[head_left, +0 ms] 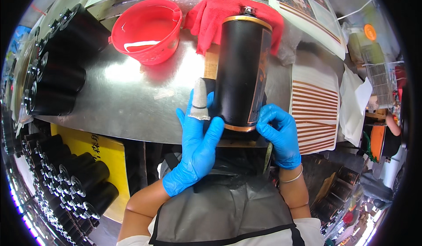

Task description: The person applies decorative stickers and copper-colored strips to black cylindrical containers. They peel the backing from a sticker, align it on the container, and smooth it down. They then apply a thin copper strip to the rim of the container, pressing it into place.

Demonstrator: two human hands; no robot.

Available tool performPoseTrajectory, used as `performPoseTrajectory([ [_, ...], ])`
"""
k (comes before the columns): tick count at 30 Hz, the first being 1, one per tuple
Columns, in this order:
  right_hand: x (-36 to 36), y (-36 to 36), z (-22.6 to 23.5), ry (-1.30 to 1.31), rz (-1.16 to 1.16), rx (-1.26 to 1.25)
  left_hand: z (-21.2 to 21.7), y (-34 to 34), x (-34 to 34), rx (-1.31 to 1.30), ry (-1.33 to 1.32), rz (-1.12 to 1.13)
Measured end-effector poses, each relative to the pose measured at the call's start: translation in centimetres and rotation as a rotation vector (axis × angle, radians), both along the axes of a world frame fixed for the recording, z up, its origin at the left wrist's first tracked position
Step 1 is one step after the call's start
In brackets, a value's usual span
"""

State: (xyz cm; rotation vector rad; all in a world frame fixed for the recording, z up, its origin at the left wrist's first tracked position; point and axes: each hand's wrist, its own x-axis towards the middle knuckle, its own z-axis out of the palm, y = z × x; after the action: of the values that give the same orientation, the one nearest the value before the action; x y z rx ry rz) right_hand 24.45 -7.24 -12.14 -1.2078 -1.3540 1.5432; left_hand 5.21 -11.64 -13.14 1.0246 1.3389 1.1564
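On the shiny desk (pixel 132 118), a red bucket (pixel 160 54) has a white streak (pixel 141 44) inside. One black can (pixel 239 74) lies between the left fingers (pixel 213 131), spread wide, and the right fingers (pixel 268 130), bent at its edge; I can't tell if they're pinching.

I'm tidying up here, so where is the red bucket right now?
In the head view, the red bucket stands on the metal table, left of centre, between the black canisters and the red cloth.
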Motion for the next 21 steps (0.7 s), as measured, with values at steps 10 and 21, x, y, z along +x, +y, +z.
performPoseTrajectory([
  [10, 0.5, 0.5, -0.3, -0.024, 0.055, 0.063, -0.3, -2.6, -0.4, 0.438, 0.965, -0.097],
  [21, 1.0, 0.5, -0.9, 0.276, 0.065, 0.073, 0.3, 0.3, 3.1, 0.668, 1.236, 0.132],
])
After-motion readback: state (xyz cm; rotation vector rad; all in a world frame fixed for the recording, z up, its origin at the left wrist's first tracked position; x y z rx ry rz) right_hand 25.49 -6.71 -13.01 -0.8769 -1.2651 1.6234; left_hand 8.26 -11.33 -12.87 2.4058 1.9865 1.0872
